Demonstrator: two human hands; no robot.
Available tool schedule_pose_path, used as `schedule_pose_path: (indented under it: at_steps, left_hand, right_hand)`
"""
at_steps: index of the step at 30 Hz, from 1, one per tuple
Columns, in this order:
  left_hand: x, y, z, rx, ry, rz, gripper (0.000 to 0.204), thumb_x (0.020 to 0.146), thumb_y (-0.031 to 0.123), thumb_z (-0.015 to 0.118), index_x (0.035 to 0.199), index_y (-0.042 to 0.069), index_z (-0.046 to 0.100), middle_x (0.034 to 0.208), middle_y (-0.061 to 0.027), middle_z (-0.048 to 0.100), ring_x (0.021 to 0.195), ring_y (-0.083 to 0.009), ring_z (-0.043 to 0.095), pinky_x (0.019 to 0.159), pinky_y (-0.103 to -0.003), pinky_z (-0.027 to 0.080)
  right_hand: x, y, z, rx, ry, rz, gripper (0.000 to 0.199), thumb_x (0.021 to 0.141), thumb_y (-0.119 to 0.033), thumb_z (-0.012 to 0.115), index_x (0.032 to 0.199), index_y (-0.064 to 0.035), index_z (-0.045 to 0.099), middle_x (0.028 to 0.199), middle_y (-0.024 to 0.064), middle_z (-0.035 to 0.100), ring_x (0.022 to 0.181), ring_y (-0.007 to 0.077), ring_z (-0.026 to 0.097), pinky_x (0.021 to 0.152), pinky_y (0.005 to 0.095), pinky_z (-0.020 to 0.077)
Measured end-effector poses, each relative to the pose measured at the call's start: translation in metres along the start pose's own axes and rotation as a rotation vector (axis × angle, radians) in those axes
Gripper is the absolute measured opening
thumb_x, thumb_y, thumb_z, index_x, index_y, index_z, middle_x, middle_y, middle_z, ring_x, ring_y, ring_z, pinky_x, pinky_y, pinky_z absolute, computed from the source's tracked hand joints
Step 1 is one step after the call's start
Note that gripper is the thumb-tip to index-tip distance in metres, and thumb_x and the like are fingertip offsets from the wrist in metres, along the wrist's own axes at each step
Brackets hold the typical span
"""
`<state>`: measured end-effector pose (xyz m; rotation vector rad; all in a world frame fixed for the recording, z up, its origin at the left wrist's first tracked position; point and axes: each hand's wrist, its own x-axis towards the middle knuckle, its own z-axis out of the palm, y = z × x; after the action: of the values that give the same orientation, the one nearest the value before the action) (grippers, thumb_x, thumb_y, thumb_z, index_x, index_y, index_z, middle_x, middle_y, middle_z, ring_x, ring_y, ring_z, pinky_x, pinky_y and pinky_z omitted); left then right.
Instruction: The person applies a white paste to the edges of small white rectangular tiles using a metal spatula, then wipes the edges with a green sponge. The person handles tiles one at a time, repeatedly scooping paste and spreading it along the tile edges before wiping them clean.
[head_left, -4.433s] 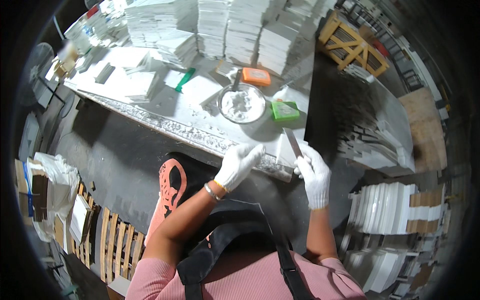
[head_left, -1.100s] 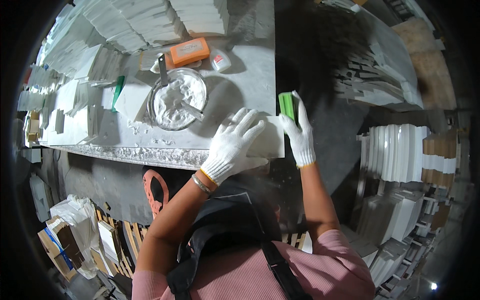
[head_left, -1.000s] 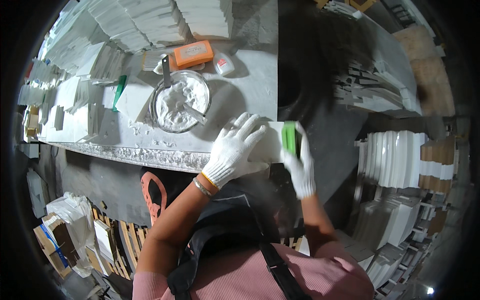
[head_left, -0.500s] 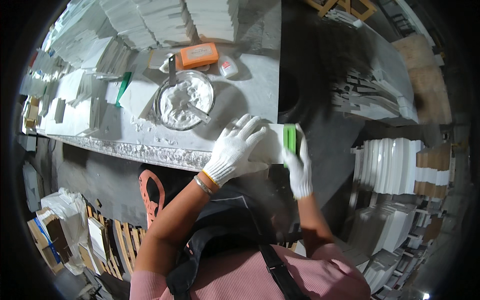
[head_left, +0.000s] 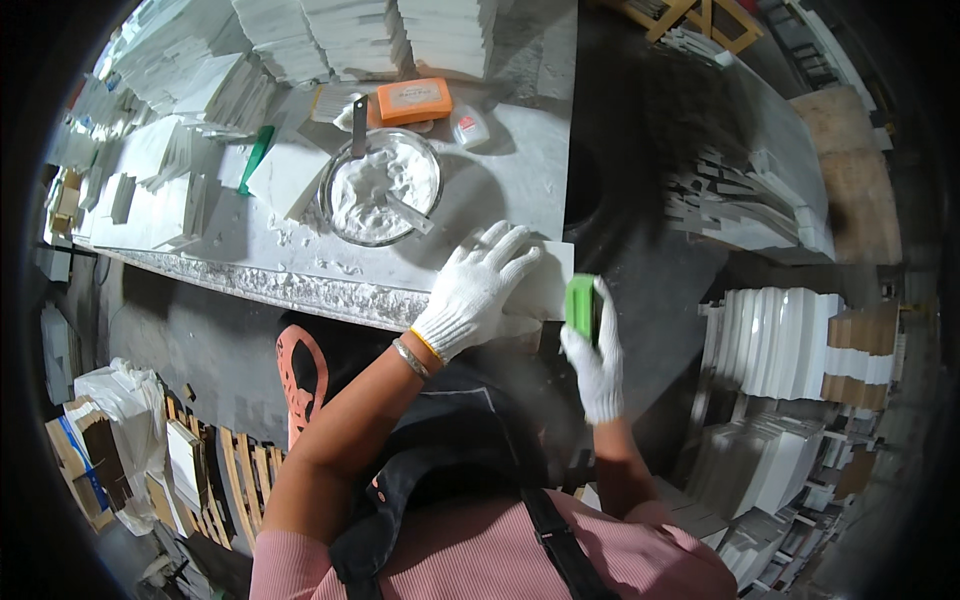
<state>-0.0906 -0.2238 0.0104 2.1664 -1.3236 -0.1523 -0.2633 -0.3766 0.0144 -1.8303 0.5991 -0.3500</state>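
Observation:
A white tile (head_left: 555,280) lies at the table's right front corner and sticks out past the edge. My left hand (head_left: 482,280), in a white knit glove, is spread flat over it, fingers stretched out and thumb toward the near edge. My gloved right hand (head_left: 597,365) is closed around a green sanding block (head_left: 581,306), upright just off the tile's right edge. Beyond my left hand stands a clear round bowl (head_left: 326,200) of white paste (head_left: 375,185). A flat scraper (head_left: 360,125) and a pale spatula (head_left: 410,214) rest in it.
An orange box (head_left: 414,99) and a small white bottle (head_left: 470,128) stand behind the bowl. A green tool (head_left: 257,160) lies to its left. Stacks of white slabs (head_left: 355,35) line the table's back. More stacked pieces (head_left: 770,335) stand right, and wooden pallets (head_left: 240,480) lower left.
My right hand has drawn the sanding block nearer to me, down along the tile's right edge. The left hand stays on the tile. The whole view has shifted slightly.

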Motion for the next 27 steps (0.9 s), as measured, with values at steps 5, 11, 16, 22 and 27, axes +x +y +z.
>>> schedule_pose_path:
  at_steps: [5, 11, 16, 22, 27]
  left_hand:
    - [-0.006, -0.004, 0.002, 0.033, 0.008, -0.010, 0.081, 0.069, 0.046, 0.082, 0.137, 0.011, 0.057, 0.150, -0.0142, 0.045, 0.143, -0.0357, 0.038, 0.116, -0.050, 0.033]
    - [-0.002, -0.004, 0.000, 0.032, 0.003, 0.011, 0.090, 0.067, 0.047, 0.084, 0.141, 0.009, 0.051, 0.151, -0.0152, 0.044, 0.143, -0.0361, 0.038, 0.116, -0.049, 0.033]
    - [0.002, 0.002, 0.003, 0.016, 0.090, 0.016, 0.097, 0.061, 0.044, 0.085, 0.141, 0.005, 0.047, 0.143, -0.0160, 0.050, 0.137, -0.0370, 0.044, 0.113, -0.049, 0.036]
    - [-0.012, -0.002, 0.003, -0.050, 0.196, -0.056, 0.096, 0.055, 0.042, 0.086, 0.136, 0.004, 0.051, 0.133, -0.0183, 0.055, 0.129, -0.0388, 0.050, 0.107, -0.049, 0.041]
    - [-0.024, 0.014, -0.006, -0.166, 0.254, -0.078, 0.102, 0.053, 0.044, 0.093, 0.137, 0.003, 0.052, 0.132, -0.0187, 0.056, 0.123, -0.0399, 0.054, 0.104, -0.050, 0.044]
  right_hand:
    - [0.043, 0.012, 0.013, -0.142, 0.037, -0.213, 0.068, 0.091, -0.019, 0.071, 0.150, -0.0011, 0.043, 0.144, 0.0177, 0.053, 0.129, 0.0282, 0.054, 0.110, 0.0381, 0.0417]
    - [0.141, -0.005, 0.012, 0.179, -0.013, -0.013, 0.064, 0.097, -0.034, 0.067, 0.152, -0.0092, 0.045, 0.134, 0.0094, 0.060, 0.111, 0.0140, 0.061, 0.095, 0.0296, 0.0502]
    - [0.190, -0.020, 0.015, -0.089, -0.091, -0.222, 0.064, 0.097, -0.048, 0.064, 0.146, -0.0093, 0.052, 0.135, 0.0167, 0.061, 0.122, 0.0247, 0.059, 0.104, 0.0338, 0.0450]
    - [0.145, -0.037, 0.014, -0.287, -0.021, -0.364, 0.061, 0.093, -0.041, 0.071, 0.141, -0.0068, 0.056, 0.138, 0.0192, 0.058, 0.126, 0.0308, 0.057, 0.106, 0.0405, 0.0439]
    - [0.050, -0.023, -0.006, -0.213, -0.254, -0.101, 0.093, 0.083, -0.037, 0.083, 0.156, -0.0057, 0.035, 0.152, 0.0216, 0.042, 0.138, 0.0299, 0.046, 0.110, 0.0405, 0.0414]
